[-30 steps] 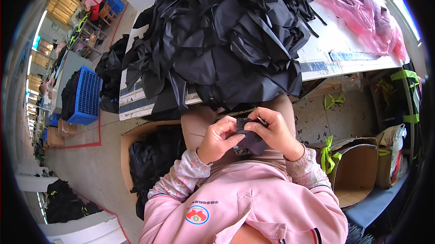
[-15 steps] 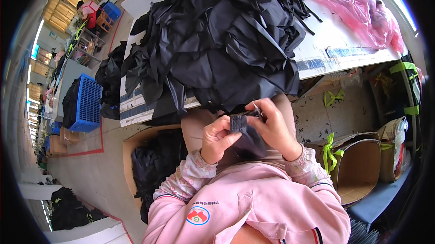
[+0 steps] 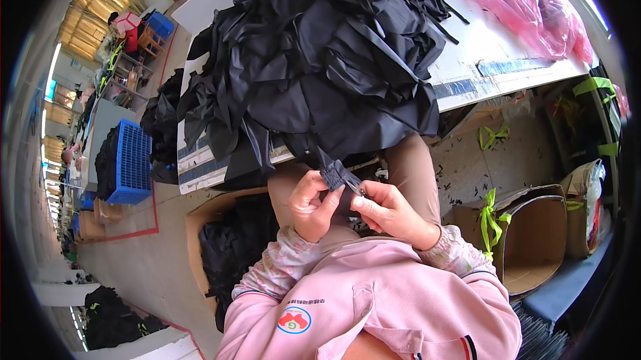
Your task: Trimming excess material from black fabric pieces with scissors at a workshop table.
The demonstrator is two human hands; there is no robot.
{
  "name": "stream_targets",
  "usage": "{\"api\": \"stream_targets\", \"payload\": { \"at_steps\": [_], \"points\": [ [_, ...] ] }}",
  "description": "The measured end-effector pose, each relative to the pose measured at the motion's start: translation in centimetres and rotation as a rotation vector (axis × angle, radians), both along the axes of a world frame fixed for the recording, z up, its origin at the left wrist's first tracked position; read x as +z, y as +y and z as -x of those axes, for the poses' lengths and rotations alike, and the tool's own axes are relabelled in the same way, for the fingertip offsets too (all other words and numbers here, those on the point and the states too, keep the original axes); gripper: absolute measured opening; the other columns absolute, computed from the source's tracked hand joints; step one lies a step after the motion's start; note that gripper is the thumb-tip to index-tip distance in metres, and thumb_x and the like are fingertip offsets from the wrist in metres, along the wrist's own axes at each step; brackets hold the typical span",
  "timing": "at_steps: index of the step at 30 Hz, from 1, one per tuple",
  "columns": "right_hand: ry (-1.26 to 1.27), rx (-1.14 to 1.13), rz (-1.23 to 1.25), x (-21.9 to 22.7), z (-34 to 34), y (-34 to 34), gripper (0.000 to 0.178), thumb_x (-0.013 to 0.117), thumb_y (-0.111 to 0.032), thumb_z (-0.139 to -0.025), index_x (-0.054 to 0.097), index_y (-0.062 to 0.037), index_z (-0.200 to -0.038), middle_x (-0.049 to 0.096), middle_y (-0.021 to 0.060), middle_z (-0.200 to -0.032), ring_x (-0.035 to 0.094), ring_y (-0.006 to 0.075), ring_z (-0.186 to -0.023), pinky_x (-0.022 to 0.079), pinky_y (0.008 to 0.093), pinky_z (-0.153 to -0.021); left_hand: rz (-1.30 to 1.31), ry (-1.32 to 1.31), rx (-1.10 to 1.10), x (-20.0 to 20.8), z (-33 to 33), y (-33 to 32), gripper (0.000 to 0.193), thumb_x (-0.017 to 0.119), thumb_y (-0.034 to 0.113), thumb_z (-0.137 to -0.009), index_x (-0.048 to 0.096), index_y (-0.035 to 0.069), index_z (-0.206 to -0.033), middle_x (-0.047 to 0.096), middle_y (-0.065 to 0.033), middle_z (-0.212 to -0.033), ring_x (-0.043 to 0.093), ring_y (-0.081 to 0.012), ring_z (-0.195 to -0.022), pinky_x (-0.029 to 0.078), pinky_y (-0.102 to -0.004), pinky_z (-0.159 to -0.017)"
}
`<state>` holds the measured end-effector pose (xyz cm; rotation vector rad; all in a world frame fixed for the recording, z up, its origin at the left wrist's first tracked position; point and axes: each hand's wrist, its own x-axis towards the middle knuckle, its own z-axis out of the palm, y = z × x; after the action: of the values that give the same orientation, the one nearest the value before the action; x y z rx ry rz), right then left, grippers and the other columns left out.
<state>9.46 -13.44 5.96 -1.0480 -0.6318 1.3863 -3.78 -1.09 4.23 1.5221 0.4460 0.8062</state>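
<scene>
"Looking down through the head view, we've got the left hand (image 3: 314, 208) over the lap (image 3: 415, 176), thumb and fingers pinching a small black cloth piece (image 3: 333, 174)!"

"And we spot the right hand (image 3: 392, 214) just beside it, fingers closed on a small metal tool (image 3: 356, 190). What is it?"

"Slim, like snips, but too small for us to be sure. Its end is right by the cloth piece; touching or not, we can't tell."

"Where's that cloth piece, exactly?"

"Between the two hands, near the front edge of the white table (image 3: 467, 66), where a big black heap (image 3: 334, 73) of cloth lies!"

"Right of that heap, we see pink plastic (image 3: 514, 6) on the table, and lower down a green ribbon (image 3: 491, 221) at the edge of an open carton (image 3: 534, 246)."

"And over on the left we have a blue crate (image 3: 133, 166), with a cardboard box (image 3: 193, 226) of dark cloth (image 3: 237, 243) nearer the lap!"
</scene>
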Motion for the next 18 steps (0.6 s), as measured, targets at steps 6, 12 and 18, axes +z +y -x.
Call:
{"api": "stream_targets", "payload": {
  "at_steps": [6,12,18],
  "points": [
    [-0.487,-0.163,-0.083,-0.51,0.24,0.54,0.025,0.067,-0.022,-0.09,0.052,-0.0032,-0.083,0.045,-0.0023,-0.059,0.04,0.0051,-0.053,0.034,0.0235,-0.046,-0.067,0.01,-0.014,-0.52,-0.15,-0.31,0.012,0.065,-0.008,-0.079,0.065,-0.005,-0.091,0.062,-0.0091,-0.096,0.059,-0.0161,-0.086,0.046,-0.0272,-0.077],
    [-0.776,-0.245,-0.154,-0.35,-0.07,0.64,0.032,0.071,-0.024,-0.085,0.051,-0.0005,-0.082,0.047,0.0088,-0.059,0.042,0.0178,-0.051,0.038,0.0308,-0.047,-0.123,0.035,-0.009,-0.93,-0.1,-0.36,0.012,0.066,-0.007,-0.077,0.066,-0.003,-0.089,0.063,-0.0097,-0.093,0.061,-0.018,-0.084,0.047,-0.0284,-0.075],
    [-0.822,-0.241,-0.137,-0.39,-0.27,0.48,0.032,0.071,-0.027,-0.085,0.053,-0.0002,-0.083,0.05,0.0142,-0.057,0.049,0.0273,-0.047,0.041,0.0339,-0.046,-0.224,0.069,0.005,-0.02,-0.22,-0.62,0.012,0.066,-0.007,-0.077,0.066,-0.002,-0.089,0.064,-0.0097,-0.093,0.062,-0.0186,-0.083,0.048,-0.0286,-0.074]
  ]
}}
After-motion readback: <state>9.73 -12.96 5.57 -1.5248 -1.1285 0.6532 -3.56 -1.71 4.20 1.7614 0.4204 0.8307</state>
